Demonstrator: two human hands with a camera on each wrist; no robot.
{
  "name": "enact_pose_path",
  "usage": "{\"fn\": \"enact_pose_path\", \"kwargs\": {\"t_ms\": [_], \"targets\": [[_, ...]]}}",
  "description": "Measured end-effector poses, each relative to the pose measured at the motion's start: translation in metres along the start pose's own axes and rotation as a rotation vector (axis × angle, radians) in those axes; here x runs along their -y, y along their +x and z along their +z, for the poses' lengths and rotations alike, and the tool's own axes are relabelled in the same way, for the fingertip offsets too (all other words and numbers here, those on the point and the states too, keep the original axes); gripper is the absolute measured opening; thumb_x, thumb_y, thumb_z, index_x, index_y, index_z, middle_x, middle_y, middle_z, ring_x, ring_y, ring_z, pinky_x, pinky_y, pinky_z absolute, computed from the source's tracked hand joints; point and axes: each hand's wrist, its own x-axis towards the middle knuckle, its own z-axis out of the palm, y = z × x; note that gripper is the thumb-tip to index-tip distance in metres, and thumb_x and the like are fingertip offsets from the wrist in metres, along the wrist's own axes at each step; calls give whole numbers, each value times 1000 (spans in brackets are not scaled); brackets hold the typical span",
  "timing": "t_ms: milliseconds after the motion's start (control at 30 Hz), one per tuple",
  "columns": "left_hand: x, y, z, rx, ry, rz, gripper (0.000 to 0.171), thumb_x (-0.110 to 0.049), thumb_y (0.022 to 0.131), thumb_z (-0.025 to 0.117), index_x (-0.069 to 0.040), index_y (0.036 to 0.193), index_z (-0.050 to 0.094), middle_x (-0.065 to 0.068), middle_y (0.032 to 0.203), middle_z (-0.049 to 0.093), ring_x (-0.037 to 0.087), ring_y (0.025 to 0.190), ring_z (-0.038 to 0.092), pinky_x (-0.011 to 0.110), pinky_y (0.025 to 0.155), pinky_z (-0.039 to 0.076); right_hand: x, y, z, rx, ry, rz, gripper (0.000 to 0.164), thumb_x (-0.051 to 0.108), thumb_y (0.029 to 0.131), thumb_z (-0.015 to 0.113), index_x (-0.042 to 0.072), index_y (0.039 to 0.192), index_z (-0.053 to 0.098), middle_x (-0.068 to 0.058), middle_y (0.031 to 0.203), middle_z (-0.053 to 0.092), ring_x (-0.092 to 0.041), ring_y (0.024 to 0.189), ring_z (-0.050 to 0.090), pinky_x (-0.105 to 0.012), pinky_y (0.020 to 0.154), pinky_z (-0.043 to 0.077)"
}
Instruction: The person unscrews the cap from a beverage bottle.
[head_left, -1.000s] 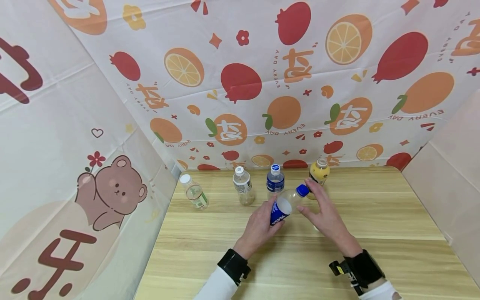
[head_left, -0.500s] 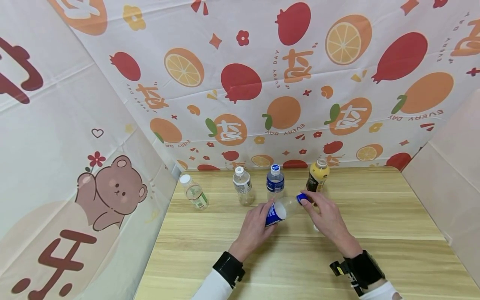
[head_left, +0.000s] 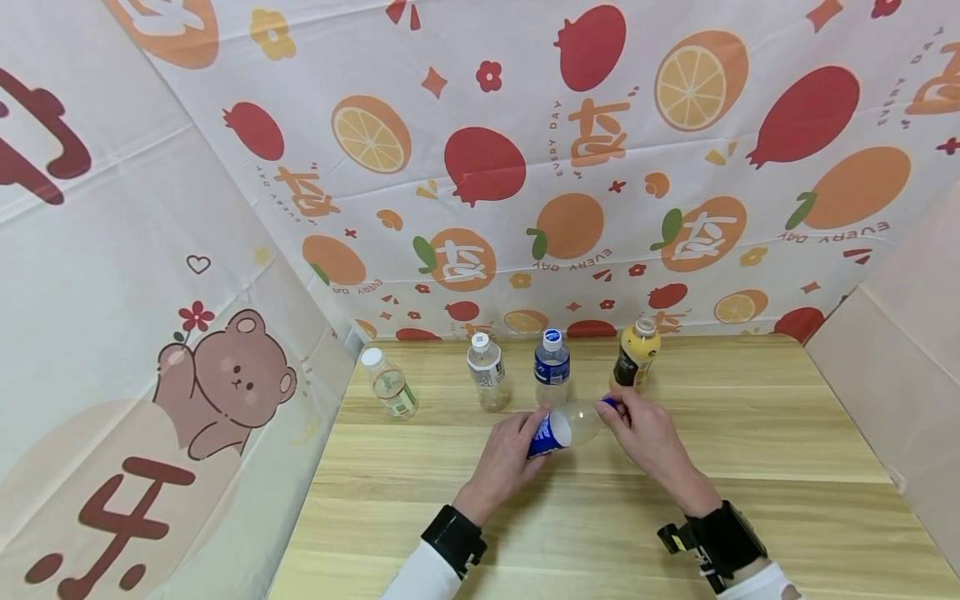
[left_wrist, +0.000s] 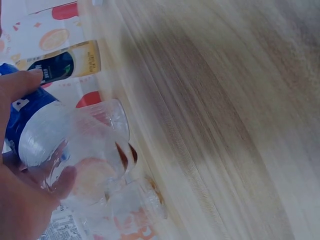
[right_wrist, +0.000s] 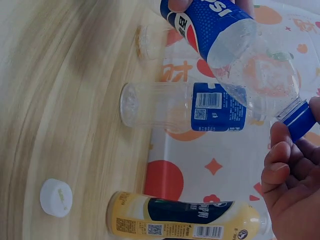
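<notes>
My left hand [head_left: 504,458] grips a clear plastic bottle [head_left: 583,423] around its blue label [right_wrist: 210,25]. The bottle is tilted, its neck pointing to the right. At that neck is a blue cap [right_wrist: 298,121], pinched between the thumb and fingers of my right hand [head_left: 655,437]. The left wrist view shows the bottle's rounded base [left_wrist: 102,155], with the left thumb and fingers around the body. Both hands are over the wooden table, in front of a standing yellow bottle [head_left: 636,354] and a clear blue-labelled bottle [head_left: 552,371].
Farther left stand a clear bottle with a white cap [head_left: 488,373] and another with a green label [head_left: 393,390]. A loose white cap [right_wrist: 56,198] lies on the wooden table [head_left: 772,433]. Behind the row hangs a fruit-patterned cloth [head_left: 420,167].
The held bottle has come down and tilted nearer level, the left hand moving slightly left. My right hand's fingers have closed from loosely spread beside the blue cap to pinching it.
</notes>
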Motion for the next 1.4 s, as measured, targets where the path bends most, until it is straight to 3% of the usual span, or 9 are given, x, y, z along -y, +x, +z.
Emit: {"fn": "enact_pose_path", "kwargs": {"t_ms": [233, 833, 1267, 1400], "targets": [[1, -2, -2, 59, -55, -18, 77, -23, 85, 87, -12, 151, 48, 9, 128, 66, 26, 114, 65, 44, 98, 54, -3, -2, 6, 9, 28, -82, 6, 13, 103, 65, 7, 105, 64, 6, 82, 53, -9, 72, 48, -24, 59, 42], [3, -4, -9, 187, -210, -12, 78, -18, 90, 82, -13, 156, 39, 13, 133, 63, 27, 119, 63, 44, 103, 53, -5, -3, 7, 13, -2, -154, 4, 10, 104, 63, 7, 106, 61, 4, 90, 51, -11, 79, 46, -27, 63, 42], [6, -4, -8, 211, -302, 8, 81, -14, 89, 83, -9, 156, 38, 14, 136, 62, 25, 122, 62, 39, 104, 53, -9, -1, 3, 15, -93, -294, 10, 12, 104, 62, 4, 111, 62, 0, 99, 57, -14, 89, 52, -35, 70, 51], [6, -4, -6, 198, -297, 0, 81, -15, 89, 83, -10, 156, 39, 14, 136, 63, 25, 121, 63, 39, 104, 53, -9, 0, 3, 19, -98, -289, 12, 13, 105, 61, 3, 112, 62, -2, 100, 59, -16, 90, 54, -37, 72, 53]]}}
